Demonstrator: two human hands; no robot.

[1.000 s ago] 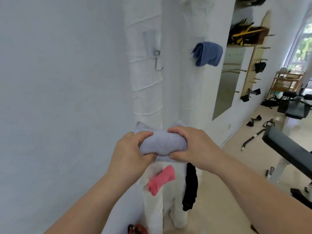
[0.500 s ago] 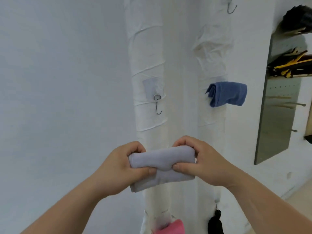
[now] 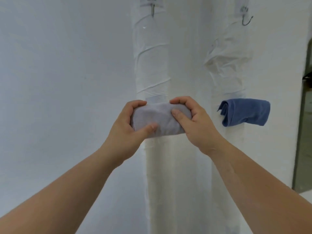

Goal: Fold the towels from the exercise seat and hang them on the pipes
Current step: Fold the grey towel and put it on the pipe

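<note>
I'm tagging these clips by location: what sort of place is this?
Hard to say from this view: an indoor corner with white walls. Two wrapped vertical pipes carry stick-on hooks, and a folded blue towel hangs on the right one, so perhaps a utility or gym corner.

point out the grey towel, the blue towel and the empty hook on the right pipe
grey towel (image 3: pixel 158 121): head view, middle of the folded roll between the two hands
blue towel (image 3: pixel 246 111): head view, centre of its front face
empty hook (image 3: pixel 245 18): head view, the metal shank above the curve
</note>
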